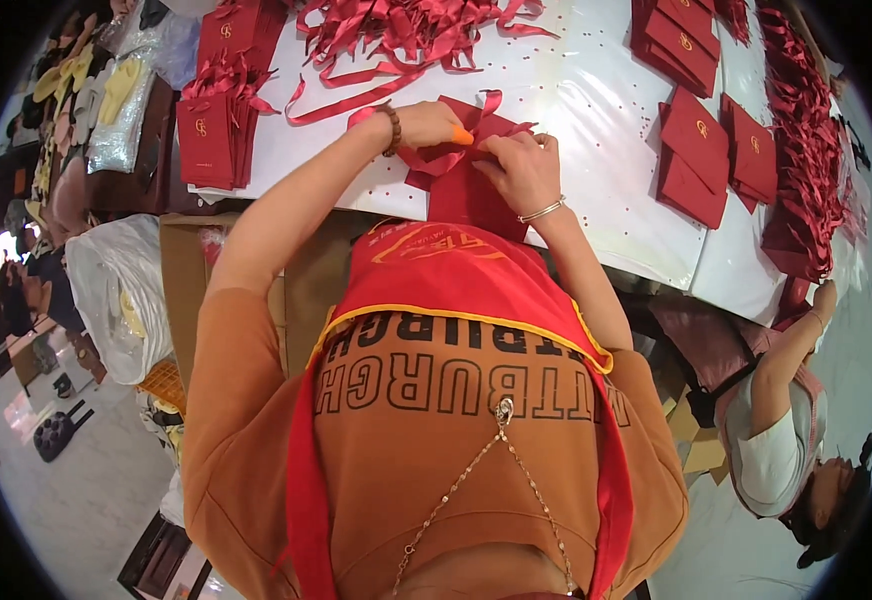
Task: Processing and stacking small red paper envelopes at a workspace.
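A dark red paper gift bag (471, 198) lies flat at the table's near edge, with a red satin ribbon (438, 163) across its upper part. My left hand (424, 127), with a beaded bracelet and an orange cover on one fingertip, pinches the ribbon from the left. Close beside it, my right hand (528, 172), wearing a bangle and a ring, has its fingers closed on the ribbon from the right. Fingertips of both hands nearly meet over the bag. Part of the ribbon is hidden under the fingers.
Loose red ribbons (396, 40) heap at the far side of the white table (606, 215). Stacked red bags (214, 142) stand left; more red bags (694, 160) lie right. Another person (781, 430) works at the right beside a long ribbon pile. Below the table's left is a cardboard box (184, 262).
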{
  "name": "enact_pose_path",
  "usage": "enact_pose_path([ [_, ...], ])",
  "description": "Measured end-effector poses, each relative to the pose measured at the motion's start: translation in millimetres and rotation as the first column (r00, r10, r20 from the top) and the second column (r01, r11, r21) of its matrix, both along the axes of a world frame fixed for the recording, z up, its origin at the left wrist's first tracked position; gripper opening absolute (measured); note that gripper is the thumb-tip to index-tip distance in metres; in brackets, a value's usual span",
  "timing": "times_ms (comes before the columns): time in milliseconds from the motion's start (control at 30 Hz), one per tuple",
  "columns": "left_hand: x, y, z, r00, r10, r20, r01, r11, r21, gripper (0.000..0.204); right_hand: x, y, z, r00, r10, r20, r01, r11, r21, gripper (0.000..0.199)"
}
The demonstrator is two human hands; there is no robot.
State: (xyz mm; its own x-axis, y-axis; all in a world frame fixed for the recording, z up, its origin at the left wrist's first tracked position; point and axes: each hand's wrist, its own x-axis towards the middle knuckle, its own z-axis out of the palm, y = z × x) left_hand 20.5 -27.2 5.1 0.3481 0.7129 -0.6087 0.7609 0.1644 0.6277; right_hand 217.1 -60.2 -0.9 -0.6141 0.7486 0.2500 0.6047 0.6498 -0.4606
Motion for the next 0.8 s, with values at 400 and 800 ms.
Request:
enact_pose_path([
  [400,17,16,-13,0.992,0.124,0.037,-0.128,0.981,0.143,0.019,3,-4,3,0.999,0.007,-0.043,-0.010,0.998,-0.068,0.013],
  [800,-64,-29,-23,0.795,0.415,-0.442,-0.192,0.864,0.466,0.036,4,24,-34,0.979,-0.106,0.176,0.166,0.913,-0.373,0.026],
])
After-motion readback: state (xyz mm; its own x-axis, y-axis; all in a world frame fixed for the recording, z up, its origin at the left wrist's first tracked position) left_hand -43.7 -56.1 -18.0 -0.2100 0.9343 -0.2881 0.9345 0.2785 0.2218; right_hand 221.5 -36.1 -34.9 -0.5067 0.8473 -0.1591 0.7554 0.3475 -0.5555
